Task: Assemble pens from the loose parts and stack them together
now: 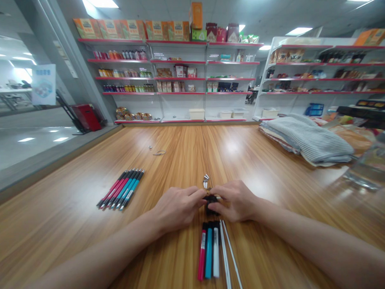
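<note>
My left hand [180, 206] and my right hand [237, 200] meet at the middle of the table, fingers bent inward. Between their fingertips lies a small cluster of black pen parts [211, 205], pinched from both sides and partly hidden. Just beyond the fingers are several silver cone-shaped pen tips [206, 180]. Nearer to me lie a pink pen barrel [202, 256], a teal pen barrel [209, 254] and a white pen barrel [215, 254], each with a black end. Thin white refills [226, 259] lie beside them on the right.
Several pink and teal pens [121, 189] lie in a slanted row at left. A thin loop [159, 153] and a tiny metal piece [150, 147] sit farther back. Folded cloths [307, 138] and a clear container [374, 163] stand at right. Stocked shelves [177, 79] rise behind the table.
</note>
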{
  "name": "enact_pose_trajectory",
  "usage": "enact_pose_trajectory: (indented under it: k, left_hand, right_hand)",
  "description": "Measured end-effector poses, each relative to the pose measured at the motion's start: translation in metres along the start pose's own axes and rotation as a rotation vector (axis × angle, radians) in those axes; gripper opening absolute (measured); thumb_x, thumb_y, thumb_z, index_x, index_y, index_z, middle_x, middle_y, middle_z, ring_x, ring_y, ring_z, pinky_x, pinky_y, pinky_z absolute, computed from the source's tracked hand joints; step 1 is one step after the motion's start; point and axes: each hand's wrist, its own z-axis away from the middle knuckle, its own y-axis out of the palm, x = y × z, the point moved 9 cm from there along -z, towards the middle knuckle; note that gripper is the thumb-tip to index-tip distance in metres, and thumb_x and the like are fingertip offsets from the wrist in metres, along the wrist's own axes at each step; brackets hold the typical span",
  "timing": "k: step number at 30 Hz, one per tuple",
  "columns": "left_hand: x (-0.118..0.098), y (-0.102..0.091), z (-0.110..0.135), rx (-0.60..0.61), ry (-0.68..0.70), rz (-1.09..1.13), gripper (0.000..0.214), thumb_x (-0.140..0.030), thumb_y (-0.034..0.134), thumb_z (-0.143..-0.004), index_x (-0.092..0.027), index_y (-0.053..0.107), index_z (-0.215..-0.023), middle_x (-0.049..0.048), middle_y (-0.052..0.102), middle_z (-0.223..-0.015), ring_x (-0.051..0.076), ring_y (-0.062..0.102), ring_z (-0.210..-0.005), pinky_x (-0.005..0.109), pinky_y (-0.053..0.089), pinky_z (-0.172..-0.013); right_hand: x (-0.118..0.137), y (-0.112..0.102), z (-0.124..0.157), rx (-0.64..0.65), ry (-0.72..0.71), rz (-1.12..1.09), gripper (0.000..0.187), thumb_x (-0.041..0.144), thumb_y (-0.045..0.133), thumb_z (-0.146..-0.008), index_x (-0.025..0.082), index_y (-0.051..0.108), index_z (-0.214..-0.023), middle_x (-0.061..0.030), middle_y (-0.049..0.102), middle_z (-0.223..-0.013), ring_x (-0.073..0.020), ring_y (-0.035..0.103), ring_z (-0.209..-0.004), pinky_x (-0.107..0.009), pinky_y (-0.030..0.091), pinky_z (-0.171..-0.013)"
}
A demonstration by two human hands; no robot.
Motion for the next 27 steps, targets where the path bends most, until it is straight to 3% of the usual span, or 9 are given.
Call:
enact_pose_trajectory:
  k: [3,7,10,15,20,24,27]
  left_hand:
    - [0.001,0.001,0.000,0.018,-0.007,-0.026,0.028,-0.033,0.031,-0.097,-0.019,0.053,-0.086,0.0026,0.062,-0.077,0.015,0.059,-0.065,0.025,0.034,-0.054]
    - [-0.001,-0.002,0.000,-0.005,-0.001,0.034,0.022,-0.034,0.034,-0.096,-0.021,0.051,-0.102,0.0034,0.064,-0.090,0.016,0.061,-0.073,0.025,0.036,-0.057]
    - [-0.003,-0.001,0.000,0.003,0.016,0.002,0.021,-0.033,0.034,-0.097,-0.022,0.051,-0.101,0.0021,0.063,-0.086,0.015,0.060,-0.068,0.024,0.032,-0.053]
    - [0.000,0.002,-0.001,0.009,0.005,-0.068,0.026,-0.032,0.031,-0.098,-0.020,0.053,-0.088,0.0018,0.060,-0.078,0.012,0.056,-0.060,0.025,0.024,-0.049]
    - [0.010,-0.005,0.000,-0.051,-0.093,0.017,0.025,-0.041,0.037,-0.096,-0.020,0.051,-0.097,0.0024,0.062,-0.084,0.013,0.055,-0.064,0.024,0.026,-0.051]
    - [0.023,-0.008,0.001,-0.120,-0.197,0.298,0.023,-0.040,0.041,-0.095,-0.021,0.053,-0.090,-0.0013,0.055,-0.073,0.011,0.050,-0.061,0.022,0.028,-0.053]
    - [0.053,-0.004,0.007,-0.273,-0.431,0.813,0.029,-0.043,0.040,-0.095,-0.019,0.047,-0.080,-0.0051,0.040,-0.060,0.007,0.038,-0.050,0.019,0.026,-0.047]
  right_hand:
    - [0.002,0.002,0.001,0.026,-0.014,0.007,0.023,0.036,0.048,-0.091,0.018,0.059,-0.099,-0.0012,0.063,-0.065,-0.0131,0.058,-0.059,-0.024,0.032,-0.053]
    - [0.003,0.005,-0.001,0.025,-0.039,0.048,0.026,0.033,0.045,-0.093,0.018,0.058,-0.077,-0.0005,0.059,-0.060,-0.0110,0.054,-0.054,-0.024,0.029,-0.052]
    - [0.003,0.006,-0.001,0.029,-0.044,0.042,0.031,0.031,0.043,-0.093,0.017,0.053,-0.067,0.0005,0.056,-0.056,-0.0098,0.050,-0.050,-0.025,0.027,-0.051]
    - [0.001,0.000,0.000,0.037,0.007,-0.090,0.017,0.033,0.051,-0.086,0.018,0.058,-0.089,0.0015,0.055,-0.060,-0.0115,0.048,-0.053,-0.024,0.032,-0.052]
    - [-0.014,-0.007,0.000,-0.014,0.137,-0.271,0.026,0.016,0.042,-0.083,0.017,0.049,-0.109,0.0056,0.046,-0.058,-0.0108,0.041,-0.049,-0.023,0.033,-0.053]
    - [-0.047,-0.010,0.005,-0.149,0.329,-0.270,0.020,0.013,0.037,-0.087,0.017,0.053,-0.099,0.0041,0.045,-0.059,-0.0117,0.043,-0.052,-0.024,0.034,-0.055]
    - [-0.078,-0.008,0.014,-0.247,0.506,-0.244,0.020,0.012,0.036,-0.087,0.017,0.054,-0.095,0.0035,0.047,-0.059,-0.0122,0.045,-0.053,-0.024,0.034,-0.054]
